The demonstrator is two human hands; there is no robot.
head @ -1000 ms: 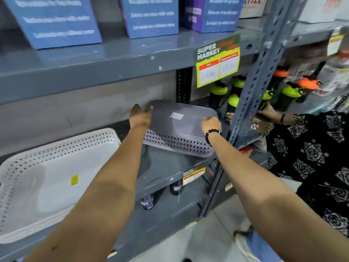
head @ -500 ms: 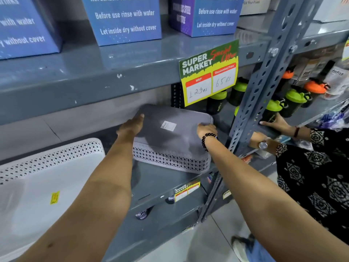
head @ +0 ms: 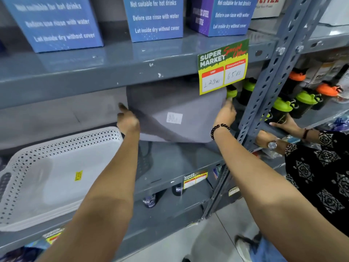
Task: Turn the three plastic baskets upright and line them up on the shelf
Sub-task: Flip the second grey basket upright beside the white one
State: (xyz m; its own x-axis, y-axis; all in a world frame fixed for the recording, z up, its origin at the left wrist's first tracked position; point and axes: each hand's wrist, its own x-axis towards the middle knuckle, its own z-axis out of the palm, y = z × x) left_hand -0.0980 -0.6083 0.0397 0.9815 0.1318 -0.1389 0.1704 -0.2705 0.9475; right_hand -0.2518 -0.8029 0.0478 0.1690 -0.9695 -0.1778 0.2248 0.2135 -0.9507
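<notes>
A grey plastic basket (head: 175, 114) is tipped up on the middle shelf (head: 170, 163), its flat bottom with a white label facing me. My left hand (head: 128, 120) grips its left edge. My right hand (head: 225, 112), with a black bead bracelet on the wrist, grips its right edge. A white perforated basket (head: 56, 176) lies upright on the same shelf at the left, with a yellow sticker inside. No third basket is in view.
A green and yellow price sign (head: 222, 67) hangs from the upper shelf just above the grey basket. Blue boxes (head: 154, 17) stand above. Green-lidded bottles (head: 249, 89) stand right of the basket. Another person's hands (head: 283, 125) reach into the neighbouring bay past the steel upright (head: 264, 91).
The grey basket has gone from lying bottom-up on the shelf to being raised and tilted, its bottom now facing me. Both hands rose with it.
</notes>
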